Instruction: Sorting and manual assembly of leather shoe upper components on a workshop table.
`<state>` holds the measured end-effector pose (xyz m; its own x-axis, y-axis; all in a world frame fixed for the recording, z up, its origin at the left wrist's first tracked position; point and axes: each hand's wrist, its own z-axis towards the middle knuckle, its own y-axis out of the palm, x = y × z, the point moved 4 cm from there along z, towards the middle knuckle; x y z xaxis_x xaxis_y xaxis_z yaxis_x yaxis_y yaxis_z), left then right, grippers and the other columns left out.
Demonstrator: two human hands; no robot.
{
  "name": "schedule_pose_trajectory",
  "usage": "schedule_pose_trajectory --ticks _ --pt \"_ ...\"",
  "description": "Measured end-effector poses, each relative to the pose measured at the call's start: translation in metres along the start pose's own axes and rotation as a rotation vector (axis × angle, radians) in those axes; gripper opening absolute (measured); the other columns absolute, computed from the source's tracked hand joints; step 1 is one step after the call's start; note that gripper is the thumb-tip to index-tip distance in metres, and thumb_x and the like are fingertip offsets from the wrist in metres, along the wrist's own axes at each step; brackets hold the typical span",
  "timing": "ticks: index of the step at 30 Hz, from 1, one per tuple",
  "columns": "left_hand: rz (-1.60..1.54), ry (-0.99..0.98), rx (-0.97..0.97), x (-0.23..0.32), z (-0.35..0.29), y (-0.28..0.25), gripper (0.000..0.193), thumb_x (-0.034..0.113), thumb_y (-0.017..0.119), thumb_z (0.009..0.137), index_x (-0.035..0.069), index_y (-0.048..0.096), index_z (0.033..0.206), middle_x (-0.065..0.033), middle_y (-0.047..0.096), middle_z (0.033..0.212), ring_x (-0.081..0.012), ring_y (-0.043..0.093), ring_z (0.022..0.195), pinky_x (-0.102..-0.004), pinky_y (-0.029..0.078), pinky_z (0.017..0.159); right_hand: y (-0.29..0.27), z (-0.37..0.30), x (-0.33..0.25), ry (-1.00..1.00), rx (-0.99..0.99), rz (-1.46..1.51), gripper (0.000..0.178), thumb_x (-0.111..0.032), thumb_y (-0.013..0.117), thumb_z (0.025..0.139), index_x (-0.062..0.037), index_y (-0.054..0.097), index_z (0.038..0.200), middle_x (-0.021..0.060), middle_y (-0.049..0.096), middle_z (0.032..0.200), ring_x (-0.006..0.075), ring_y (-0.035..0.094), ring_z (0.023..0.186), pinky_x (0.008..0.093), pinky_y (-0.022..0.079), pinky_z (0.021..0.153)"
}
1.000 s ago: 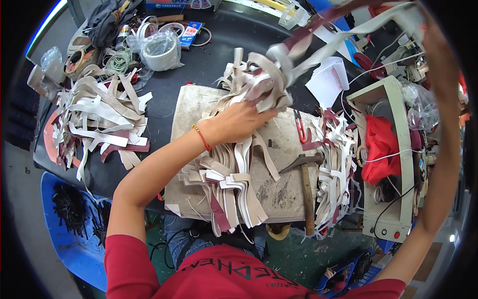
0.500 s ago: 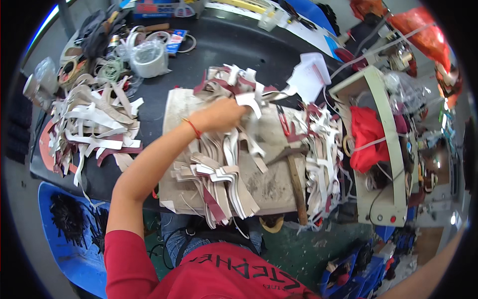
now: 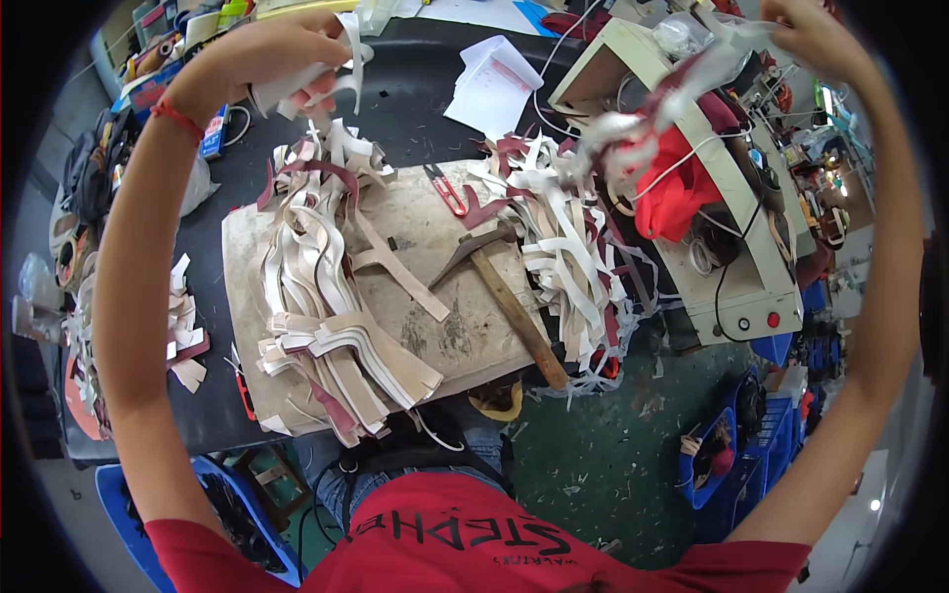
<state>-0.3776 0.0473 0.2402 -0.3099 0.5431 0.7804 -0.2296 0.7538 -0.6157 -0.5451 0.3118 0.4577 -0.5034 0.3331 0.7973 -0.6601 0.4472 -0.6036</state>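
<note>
My left hand (image 3: 282, 47) is raised over the far left of the table, its fingers closed around white and grey strips (image 3: 353, 69). At the upper right my right hand (image 3: 813, 38) is lifted high, closed on a trailing bunch of white and maroon strips (image 3: 682, 84) smeared by motion. Below the left hand, a long heap of white, beige and maroon strips (image 3: 308, 247) lies on a worn pale board (image 3: 405, 296). One loose beige strip (image 3: 400, 267) reaches out of that heap across the board. Another tangled strip pile (image 3: 563, 252) lies along the board's right side.
A hammer (image 3: 516, 314) and red-handled thread snips (image 3: 448, 191) rest on the board. A cream machine housing (image 3: 746, 287) with red cloth (image 3: 677, 188) stands at the right. White papers (image 3: 489, 89) lie behind the board. More strips (image 3: 185, 326) are at the left, above a blue bin (image 3: 129, 514).
My left hand has gone up and left from the heap with strips in it. My right hand has come into view at the upper right, swinging a bunch of strips. The view has shifted.
</note>
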Motion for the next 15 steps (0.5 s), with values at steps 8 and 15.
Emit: schedule_pose_trajectory --ticks 8,15 --pt "0.751 0.294 0.200 -0.018 -0.012 -0.059 0.028 0.013 0.053 0.086 0.001 0.048 0.112 -0.0053 0.061 0.075 -0.0083 0.062 0.066 -0.0201 0.046 0.053 0.128 -0.043 -0.087 0.118 0.313 0.133 0.014 -0.012 0.044 0.089 -0.0063 0.058 0.087 0.0157 0.059 0.081 0.0331 0.059 0.078 0.0457 0.045 0.069" --pt "0.623 -0.422 0.046 0.050 -0.061 -0.066 0.042 0.015 0.047 0.088 -0.007 0.042 0.123 -0.0193 0.065 0.095 -0.0263 0.066 0.080 -0.0328 0.054 0.069 0.106 -0.060 -0.235 -0.377 0.413 0.994 0.031 -0.016 0.067 0.077 -0.0021 0.059 0.103 0.0125 0.062 0.095 0.0294 0.058 0.090 0.0385 0.045 0.080"
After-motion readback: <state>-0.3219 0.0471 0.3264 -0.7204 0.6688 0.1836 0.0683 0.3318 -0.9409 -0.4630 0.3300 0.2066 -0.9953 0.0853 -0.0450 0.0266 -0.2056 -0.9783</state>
